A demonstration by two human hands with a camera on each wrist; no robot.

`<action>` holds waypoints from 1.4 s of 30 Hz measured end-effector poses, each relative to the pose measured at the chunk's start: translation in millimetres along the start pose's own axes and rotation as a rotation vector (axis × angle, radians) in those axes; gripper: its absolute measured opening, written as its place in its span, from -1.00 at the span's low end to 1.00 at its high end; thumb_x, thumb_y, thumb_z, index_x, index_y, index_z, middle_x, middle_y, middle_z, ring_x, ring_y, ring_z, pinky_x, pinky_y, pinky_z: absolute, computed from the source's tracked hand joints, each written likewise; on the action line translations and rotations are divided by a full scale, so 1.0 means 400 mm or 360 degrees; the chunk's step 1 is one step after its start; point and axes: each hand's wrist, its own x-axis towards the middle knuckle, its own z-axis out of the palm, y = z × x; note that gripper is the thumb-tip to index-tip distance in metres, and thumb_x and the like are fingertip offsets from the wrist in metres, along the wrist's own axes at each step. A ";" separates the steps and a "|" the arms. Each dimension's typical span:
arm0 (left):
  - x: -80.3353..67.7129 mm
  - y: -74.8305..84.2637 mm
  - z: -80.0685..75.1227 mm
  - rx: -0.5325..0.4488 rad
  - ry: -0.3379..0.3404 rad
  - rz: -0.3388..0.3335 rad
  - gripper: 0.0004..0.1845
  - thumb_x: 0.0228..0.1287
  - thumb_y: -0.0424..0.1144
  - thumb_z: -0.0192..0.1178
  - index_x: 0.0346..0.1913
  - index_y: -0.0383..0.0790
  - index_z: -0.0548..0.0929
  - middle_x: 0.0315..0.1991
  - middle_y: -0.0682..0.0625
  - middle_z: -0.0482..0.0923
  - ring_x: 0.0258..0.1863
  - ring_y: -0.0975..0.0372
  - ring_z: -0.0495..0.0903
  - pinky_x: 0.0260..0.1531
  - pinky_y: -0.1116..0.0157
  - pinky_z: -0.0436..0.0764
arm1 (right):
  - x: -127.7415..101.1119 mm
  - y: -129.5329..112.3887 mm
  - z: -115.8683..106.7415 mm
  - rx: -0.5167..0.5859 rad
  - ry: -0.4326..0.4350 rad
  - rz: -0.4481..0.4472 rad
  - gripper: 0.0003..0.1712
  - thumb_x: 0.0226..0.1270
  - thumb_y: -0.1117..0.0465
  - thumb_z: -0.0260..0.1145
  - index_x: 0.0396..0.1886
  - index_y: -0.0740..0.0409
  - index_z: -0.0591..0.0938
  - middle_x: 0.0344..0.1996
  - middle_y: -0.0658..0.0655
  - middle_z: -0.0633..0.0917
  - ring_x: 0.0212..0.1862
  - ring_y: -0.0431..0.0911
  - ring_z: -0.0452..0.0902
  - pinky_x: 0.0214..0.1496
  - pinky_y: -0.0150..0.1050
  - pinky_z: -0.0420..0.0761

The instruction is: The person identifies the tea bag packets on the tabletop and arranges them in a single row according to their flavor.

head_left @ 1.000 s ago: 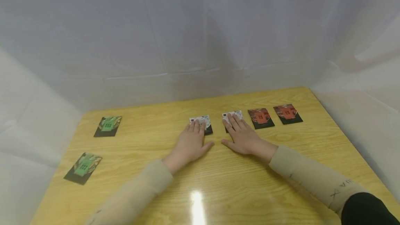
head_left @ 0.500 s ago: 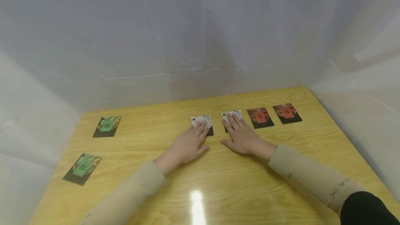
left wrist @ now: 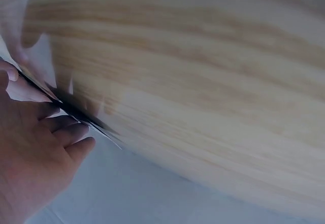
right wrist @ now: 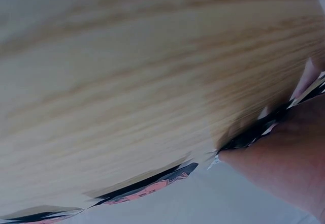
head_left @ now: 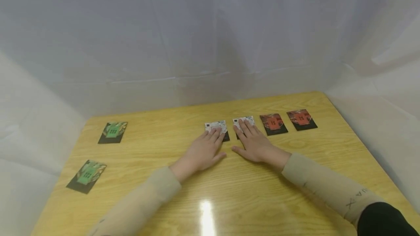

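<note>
My left hand lies flat on the wooden table, its straight fingers pressing a white-patterned card. My right hand lies flat beside it, fingers pressing a second white-patterned card. The two cards sit close together, side by side. In the left wrist view the fingers rest on a card's thin dark edge. In the right wrist view the hand covers a card edge.
Two red cards lie in a row to the right of my right hand; one shows as a red card edge in the right wrist view. Two green cards lie at the table's left. White sheeting surrounds the table.
My left hand has slid its white card to the right, closer to the card under my right hand. The right hand has stayed still.
</note>
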 end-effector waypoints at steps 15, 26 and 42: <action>0.003 0.008 -0.007 0.0030 0.0005 -0.0009 -0.16 0.68 0.28 -0.17 0.68 -0.30 0.14 0.72 -0.25 0.03 0.71 -0.07 0.10 0.73 -0.01 0.11 | 0.006 0.008 0.014 0.0001 0.0022 0.0006 0.01 0.69 -0.34 -0.05 0.76 0.15 -0.13 0.75 0.29 -0.26 0.77 0.24 -0.36 0.80 0.24 -0.12; 0.000 0.004 -0.013 0.0017 0.0020 -0.0003 -0.19 0.69 0.26 -0.15 0.69 -0.25 0.15 0.72 -0.22 0.03 0.72 -0.07 0.07 0.73 -0.05 0.08 | 0.007 0.010 0.013 0.0003 -0.0009 0.0014 0.01 0.68 -0.35 -0.06 0.77 0.12 -0.16 0.75 0.28 -0.28 0.77 0.23 -0.39 0.80 0.25 -0.15; -0.115 -0.127 0.007 -0.0114 0.0198 0.0140 -0.31 0.67 0.11 0.00 0.63 -0.22 0.31 0.70 -0.26 0.09 0.70 -0.13 0.11 0.70 -0.16 0.11 | 0.014 0.012 0.019 -0.0023 -0.0003 0.0021 0.00 0.68 -0.35 -0.05 0.77 0.09 -0.15 0.75 0.27 -0.27 0.77 0.23 -0.37 0.79 0.26 -0.08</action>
